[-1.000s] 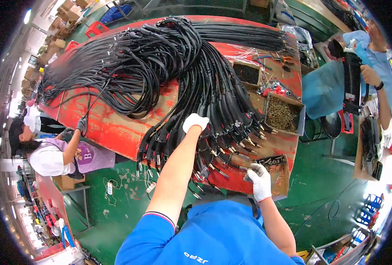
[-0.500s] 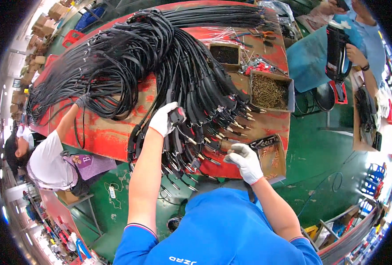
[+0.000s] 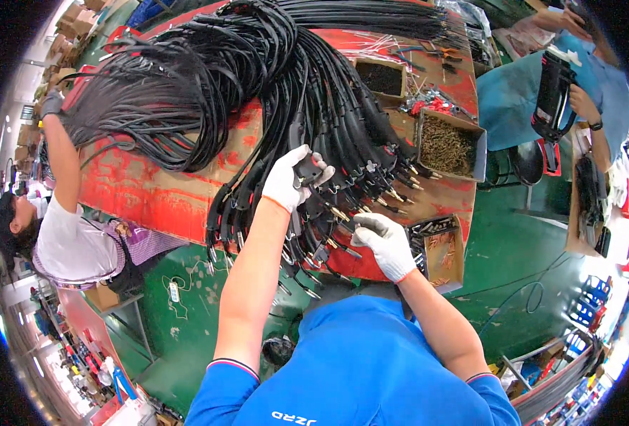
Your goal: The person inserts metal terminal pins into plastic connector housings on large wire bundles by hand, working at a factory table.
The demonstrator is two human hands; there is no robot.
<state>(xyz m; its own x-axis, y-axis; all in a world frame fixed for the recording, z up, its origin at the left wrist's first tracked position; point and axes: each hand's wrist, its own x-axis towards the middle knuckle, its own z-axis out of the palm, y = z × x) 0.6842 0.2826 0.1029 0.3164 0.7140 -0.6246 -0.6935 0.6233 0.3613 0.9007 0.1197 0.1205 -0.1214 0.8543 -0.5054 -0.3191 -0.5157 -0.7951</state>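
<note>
A thick bundle of black cables (image 3: 321, 92) spreads over the table, their metal plug ends fanned toward me. My left hand (image 3: 289, 179), in a white glove, is closed round the black moulded block (image 3: 307, 169) of one cable, above the other cable ends. Just right of it, my white-gloved right hand (image 3: 387, 247) has thumb and fingers bent together close to the metal plugs (image 3: 339, 213). Whatever those fingers pinch, if anything, is too small to make out.
Beside my right hand stands a carton (image 3: 448, 259) of copper-coloured pieces and black parts. A box of small brass parts (image 3: 448, 145) and a tray of dark bits (image 3: 382, 77) sit farther back, near pliers (image 3: 445, 53). Co-workers (image 3: 80, 248) are at left and far right.
My left hand has moved right with the black block, and my right hand has come slightly left and up toward it. At left, a co-worker's arm has swung outward along the cables.
</note>
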